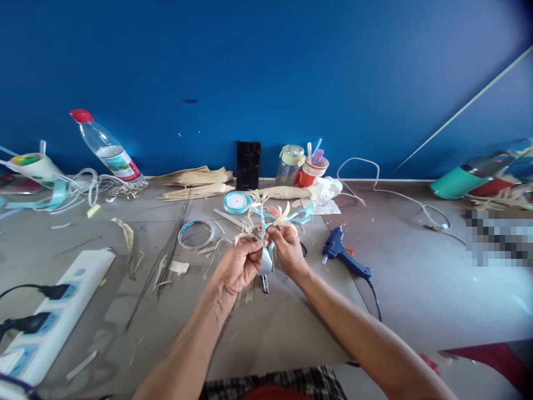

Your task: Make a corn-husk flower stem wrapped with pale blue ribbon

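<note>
At the lower left of the frame, a long white plastic power strip (79, 311) has black plugs (37, 322) seated in it. In the upper left, a clear plastic bottle with a red cap (104, 147) stands tilted in view against the blue wall (266, 66). Left of centre, thin dark straight wires (160, 255) lie on the grey tabletop (287, 339), near a blue-and-white ring-shaped roll (180, 235).

At centre, the left hand (239, 264) has its thumb and fingers pinched narrow on a light-blue shiny ribbon (306, 214). The ribbon is about a bundle of pale, petal-like dried strips (286, 219), held up between both hands. The right hand (288, 250) is likewise closed, fingertips gripping the base of the bundle; exact contact is partly hidden.

Behind the hands are a round light-blue ribbon spool (238, 203) and an upright black rectangular device (249, 165). Right of centre, a dark-blue glue gun (345, 256) lies on its side. At the far right, a teal cylindrical container (453, 182) lies tilted.
</note>
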`<action>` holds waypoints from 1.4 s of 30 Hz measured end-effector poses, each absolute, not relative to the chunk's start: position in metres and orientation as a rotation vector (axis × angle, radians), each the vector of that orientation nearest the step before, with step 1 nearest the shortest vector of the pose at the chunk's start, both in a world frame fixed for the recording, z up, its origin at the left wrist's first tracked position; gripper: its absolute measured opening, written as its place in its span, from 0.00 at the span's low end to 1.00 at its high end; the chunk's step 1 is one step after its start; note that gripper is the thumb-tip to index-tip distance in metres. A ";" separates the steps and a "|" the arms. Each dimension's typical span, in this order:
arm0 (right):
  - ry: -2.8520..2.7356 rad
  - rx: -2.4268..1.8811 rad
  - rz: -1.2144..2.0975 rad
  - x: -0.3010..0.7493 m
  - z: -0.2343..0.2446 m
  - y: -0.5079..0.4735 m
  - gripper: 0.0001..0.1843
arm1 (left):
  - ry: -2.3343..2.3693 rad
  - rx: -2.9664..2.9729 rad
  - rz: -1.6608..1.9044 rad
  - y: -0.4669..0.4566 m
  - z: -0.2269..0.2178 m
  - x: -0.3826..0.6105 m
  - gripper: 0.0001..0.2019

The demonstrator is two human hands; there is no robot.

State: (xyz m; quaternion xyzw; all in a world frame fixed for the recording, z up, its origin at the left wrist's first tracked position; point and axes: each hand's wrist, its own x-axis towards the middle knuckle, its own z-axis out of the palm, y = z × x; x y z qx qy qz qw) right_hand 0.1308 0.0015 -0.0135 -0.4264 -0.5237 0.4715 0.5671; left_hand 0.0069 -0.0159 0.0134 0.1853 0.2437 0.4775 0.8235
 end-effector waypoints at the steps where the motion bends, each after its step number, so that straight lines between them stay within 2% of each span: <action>1: -1.267 -1.044 0.975 0.136 -0.013 0.004 0.11 | 0.502 0.392 1.009 -0.016 0.014 0.006 0.07; 5: -1.168 -1.133 0.467 0.173 -0.007 0.020 0.16 | 0.476 0.367 1.008 -0.017 0.014 0.004 0.09; 7: -0.964 -1.148 0.408 0.189 -0.001 0.028 0.10 | 0.457 0.368 1.000 -0.018 0.015 0.003 0.09; 9: -0.918 -1.160 0.548 0.193 0.003 0.029 0.07 | 0.432 0.386 0.987 -0.018 0.015 0.002 0.08; 12: -1.168 -1.075 1.066 0.177 0.008 0.019 0.05 | 0.425 0.393 0.972 -0.018 0.016 0.003 0.09; 14: -1.335 -0.911 1.348 0.160 0.008 0.010 0.08 | 0.442 0.378 0.982 -0.018 0.017 0.003 0.11; 17: -1.261 -0.705 1.562 0.143 0.006 0.004 0.13 | 0.512 0.358 1.017 -0.016 0.015 0.005 0.12; 24: -1.122 -0.695 1.610 0.146 -0.001 0.008 0.06 | 0.698 0.360 1.067 -0.017 0.014 0.013 0.08; 35: -1.106 -0.684 1.578 0.142 -0.002 0.006 0.08 | 0.671 0.411 1.066 -0.020 0.016 0.013 0.10; 42: -1.097 -0.683 1.611 0.141 -0.005 0.006 0.10 | 0.736 0.393 1.038 -0.019 0.017 0.016 0.14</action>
